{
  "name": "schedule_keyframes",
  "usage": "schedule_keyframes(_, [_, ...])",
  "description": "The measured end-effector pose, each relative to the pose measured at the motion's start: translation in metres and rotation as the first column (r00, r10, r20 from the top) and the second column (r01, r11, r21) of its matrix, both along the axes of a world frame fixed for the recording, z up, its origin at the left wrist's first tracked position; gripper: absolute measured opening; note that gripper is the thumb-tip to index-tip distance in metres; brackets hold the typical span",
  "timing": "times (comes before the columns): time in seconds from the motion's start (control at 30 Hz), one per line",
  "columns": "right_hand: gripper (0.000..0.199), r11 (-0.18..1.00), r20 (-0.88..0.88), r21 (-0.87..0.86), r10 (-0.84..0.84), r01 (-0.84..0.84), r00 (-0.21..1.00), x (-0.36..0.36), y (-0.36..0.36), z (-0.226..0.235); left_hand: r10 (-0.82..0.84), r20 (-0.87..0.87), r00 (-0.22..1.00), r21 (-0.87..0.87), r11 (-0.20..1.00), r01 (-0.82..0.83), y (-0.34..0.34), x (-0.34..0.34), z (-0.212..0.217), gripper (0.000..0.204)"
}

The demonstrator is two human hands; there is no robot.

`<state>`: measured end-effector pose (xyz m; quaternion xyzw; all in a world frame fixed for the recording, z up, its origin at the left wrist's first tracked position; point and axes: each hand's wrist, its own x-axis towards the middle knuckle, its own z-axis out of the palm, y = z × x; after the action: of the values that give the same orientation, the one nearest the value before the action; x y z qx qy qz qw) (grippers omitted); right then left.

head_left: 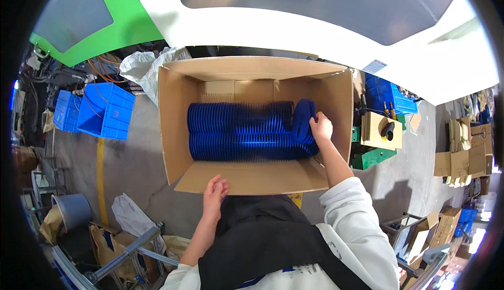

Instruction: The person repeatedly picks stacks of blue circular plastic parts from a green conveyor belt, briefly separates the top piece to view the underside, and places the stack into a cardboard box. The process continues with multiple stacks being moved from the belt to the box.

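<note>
An open cardboard box (252, 178) stands before me with its near flap folded out towards me. Inside lie two rows of round, thin-rimmed dark blue plastic pieces (239, 132), stacked on edge side by side. At the right end of the far row, my right hand (321, 127) pinches the edge of a blue round piece (303, 119) that leans apart from the stack; how many pieces it grips is hidden. My left hand (214, 194) hovers by the near flap, fingers loosely bent and apart, holding nothing.
A white machine panel with a dark window (325, 6) overhangs the far side. Blue crates (113, 114) stand at the left, and another blue crate (388, 95) at the right beside a green container (374, 158). Metal frame rails (131, 250) are near left. Cardboard boxes (467, 153) sit far right.
</note>
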<state>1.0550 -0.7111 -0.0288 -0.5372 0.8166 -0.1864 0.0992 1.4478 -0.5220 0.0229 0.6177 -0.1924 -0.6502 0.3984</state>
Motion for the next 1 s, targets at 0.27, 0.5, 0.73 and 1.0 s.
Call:
schedule_keyframes(0.27, [0.030, 0.967, 0.047, 0.240, 0.077, -0.086, 0.996, 0.005, -0.034, -0.035, 0.019, -0.025, 1.000, -0.003, 1.000, -0.019, -0.032, 0.006, -0.002, 0.035])
schedule_keyframes(0.5, [0.025, 0.999, 0.057, -0.042, -0.015, 0.018, 0.998, 0.000, -0.043, -0.012, -0.150, -0.038, 0.988, 0.009, 0.989, 0.150, -0.051, 0.009, -0.016, 0.034])
schedule_keyframes(0.73, [0.029, 0.983, 0.020, 0.177, -0.045, 0.041, 0.999, 0.004, -0.032, -0.055, -0.255, 0.023, 0.967, -0.007, 0.967, 0.255, -0.066, 0.014, -0.022, 0.036])
schedule_keyframes(1.0, [0.068, 0.973, 0.046, -0.216, -0.072, 0.080, 0.996, 0.021, -0.003, -0.082, -0.306, 0.057, 0.950, 0.013, 0.952, 0.305, -0.075, 0.026, -0.018, 0.034])
